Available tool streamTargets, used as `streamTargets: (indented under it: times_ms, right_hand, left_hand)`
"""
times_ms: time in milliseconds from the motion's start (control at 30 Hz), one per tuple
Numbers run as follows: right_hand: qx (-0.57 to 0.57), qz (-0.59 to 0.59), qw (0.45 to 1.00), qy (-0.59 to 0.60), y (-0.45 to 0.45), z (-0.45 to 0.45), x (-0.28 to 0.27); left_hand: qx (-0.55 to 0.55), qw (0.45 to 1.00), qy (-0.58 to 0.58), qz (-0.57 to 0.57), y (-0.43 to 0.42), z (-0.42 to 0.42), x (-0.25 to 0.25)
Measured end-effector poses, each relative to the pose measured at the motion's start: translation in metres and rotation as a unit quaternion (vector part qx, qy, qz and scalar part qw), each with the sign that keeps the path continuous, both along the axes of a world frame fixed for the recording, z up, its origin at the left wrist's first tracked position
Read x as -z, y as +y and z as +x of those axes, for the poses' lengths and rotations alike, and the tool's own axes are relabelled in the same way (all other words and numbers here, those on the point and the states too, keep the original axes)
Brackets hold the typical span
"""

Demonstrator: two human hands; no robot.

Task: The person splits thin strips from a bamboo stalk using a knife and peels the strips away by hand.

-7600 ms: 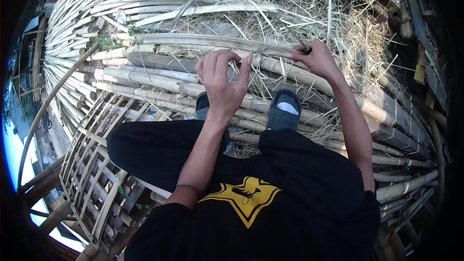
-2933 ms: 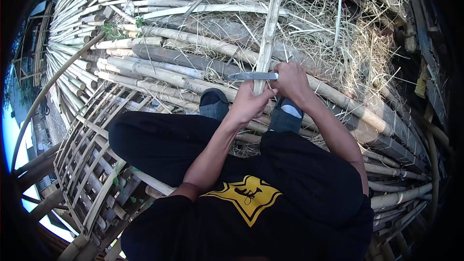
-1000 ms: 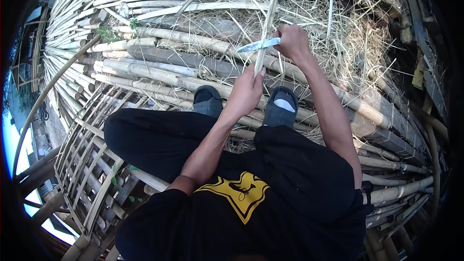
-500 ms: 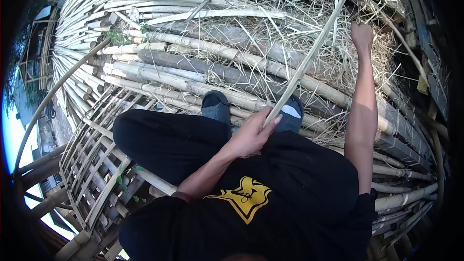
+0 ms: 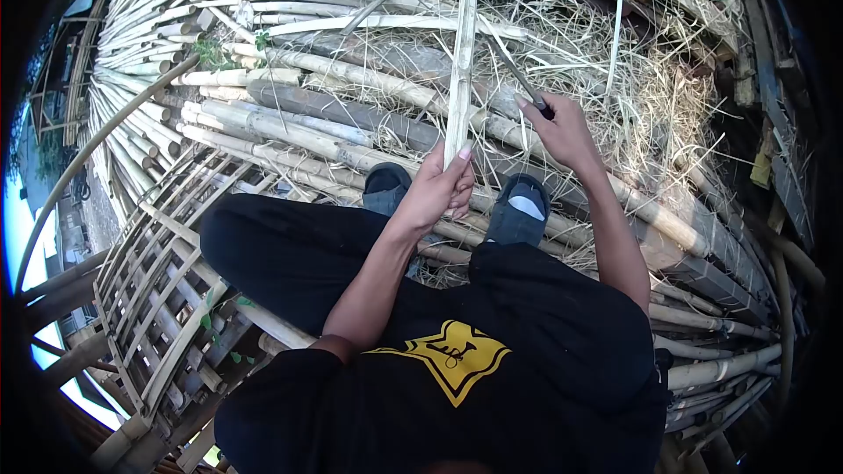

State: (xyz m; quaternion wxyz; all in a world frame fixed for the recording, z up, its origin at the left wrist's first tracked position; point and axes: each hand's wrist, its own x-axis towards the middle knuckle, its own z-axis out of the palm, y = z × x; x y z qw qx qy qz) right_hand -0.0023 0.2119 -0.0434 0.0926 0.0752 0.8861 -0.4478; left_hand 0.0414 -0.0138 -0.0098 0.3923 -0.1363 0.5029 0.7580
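Note:
My left hand (image 5: 432, 189) is wrapped round the lower end of a split bamboo strip (image 5: 462, 61), which points away from me and runs off the top of the view. To the right of it, my right hand (image 5: 562, 132) grips the dark handle of a knife (image 5: 520, 75). The knife's narrow blade slants up and left, its tip close to the strip's right edge. Whether blade and strip touch I cannot tell.
Bamboo poles (image 5: 290, 136) lie across the ground under my sandalled feet (image 5: 518, 211). Thin shavings (image 5: 650, 96) are heaped at the right. A bamboo lattice (image 5: 167, 272) stands at the left, with a curved pole (image 5: 97, 145) beyond it.
My right hand has come from the far right over the shavings to beside the strip, the knife now visible. The strip has swung from leaning right to nearly straight ahead in my left hand.

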Motion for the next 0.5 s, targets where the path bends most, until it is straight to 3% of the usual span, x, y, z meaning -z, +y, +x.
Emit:
streamTargets:
  times_ms: [33,100,200,267,500]
  right_hand:
    - [-0.001,0.002,1.0,-0.001,-0.008,0.001,-0.005]
    - [-0.129,0.05,0.989,0.048,-0.019,0.002,-0.01]
    - [-0.151,0.087,0.984,0.022,-0.028,0.0,0.003]
    - [-0.152,0.127,0.98,-0.029,-0.033,-0.002,0.002]
    - [-0.19,0.142,0.971,-0.017,-0.052,0.003,0.006]
  left_hand:
    - [-0.009,1.0,-0.003,0.003,0.003,-0.001,0.003]
    - [-0.032,0.999,-0.022,0.006,0.002,-0.002,0.006]
    - [-0.006,0.999,-0.025,0.035,0.001,-0.004,0.012]
    - [-0.005,1.0,-0.019,0.01,0.002,-0.005,0.017]
    - [0.016,0.994,0.063,-0.082,0.009,-0.003,0.016]
